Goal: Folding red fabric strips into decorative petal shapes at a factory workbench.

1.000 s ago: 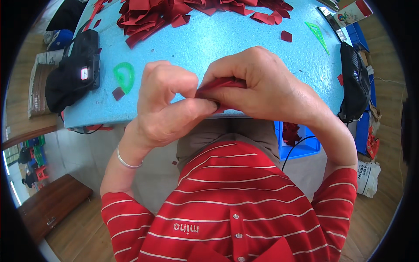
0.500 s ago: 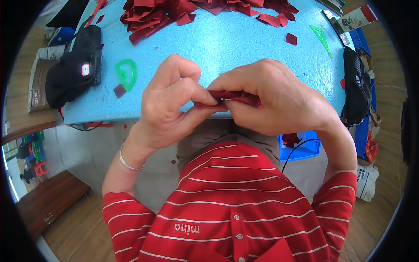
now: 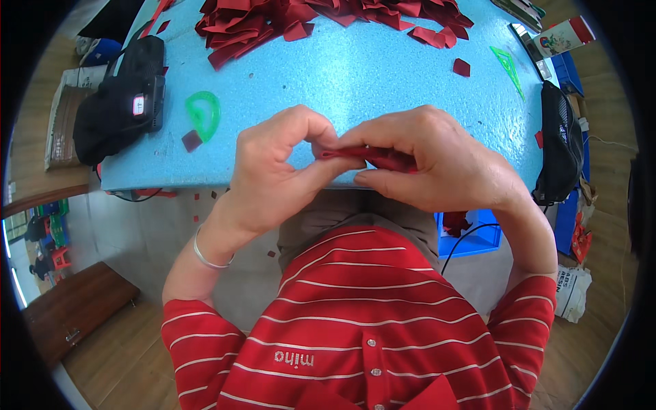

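Between my two hands, just above the table's near edge, is a folded piece of dark red fabric (image 3: 383, 157). My left hand (image 3: 277, 160) pinches its left end between thumb and fingers. Around its right part my right hand (image 3: 437, 160) is closed, with the fingers on top and the thumb below; much of the fabric is hidden inside that hand. A heap of similar red pieces (image 3: 266, 27) lies at the far side of the blue table (image 3: 307, 82).
A green protractor (image 3: 203, 116) and a small dark square (image 3: 191, 141) lie at left beside a black bag (image 3: 119, 113). At right are a green set square (image 3: 507, 70), a red scrap (image 3: 461, 67) and a black mesh pouch (image 3: 560, 140). Below the table stands a blue bin (image 3: 482, 240).
My left fingers have shifted their pinch on the fabric, and its folded edge now shows more. My right thumb has lowered a little away from it.
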Demonstrator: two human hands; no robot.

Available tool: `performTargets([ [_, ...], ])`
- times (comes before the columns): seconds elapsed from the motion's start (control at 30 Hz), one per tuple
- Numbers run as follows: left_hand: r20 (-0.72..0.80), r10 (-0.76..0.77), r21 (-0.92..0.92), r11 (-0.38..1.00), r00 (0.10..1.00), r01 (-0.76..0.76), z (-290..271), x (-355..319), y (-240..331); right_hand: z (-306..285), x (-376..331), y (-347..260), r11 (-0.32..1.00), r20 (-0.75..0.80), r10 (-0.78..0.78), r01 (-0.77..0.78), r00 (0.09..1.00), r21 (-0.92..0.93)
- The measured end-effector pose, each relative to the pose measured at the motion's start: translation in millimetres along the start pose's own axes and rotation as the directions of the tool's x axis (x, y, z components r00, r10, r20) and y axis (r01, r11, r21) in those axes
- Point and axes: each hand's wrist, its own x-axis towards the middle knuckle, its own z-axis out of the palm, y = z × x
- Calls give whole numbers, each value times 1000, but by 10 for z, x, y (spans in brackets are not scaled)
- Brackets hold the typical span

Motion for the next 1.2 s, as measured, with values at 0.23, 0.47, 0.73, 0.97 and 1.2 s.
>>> performTargets([
  [0.23,80,-371,-125,917,925,379,16,54,-26,-133,78,-55,996,-145,65,-74,987,-53],
  [0.47,257,-395,-323,825,882,464,-40,167,-90,-193,159,-88,940,-243,-240,162,940,-301],
  [0.73,428,-480,-345,697,766,629,-95,237,-42,-139,221,-162,942,-259,-229,146,938,-302],
  [0.97,254,-444,-500,700,859,510,-60,210,-213,41,53,-282,994,-238,-96,79,967,-79],
  [1.2,117,-468,-687,599,876,411,-24,267,-343,401,-137,-324,991,-223,-136,127,965,-53],
])
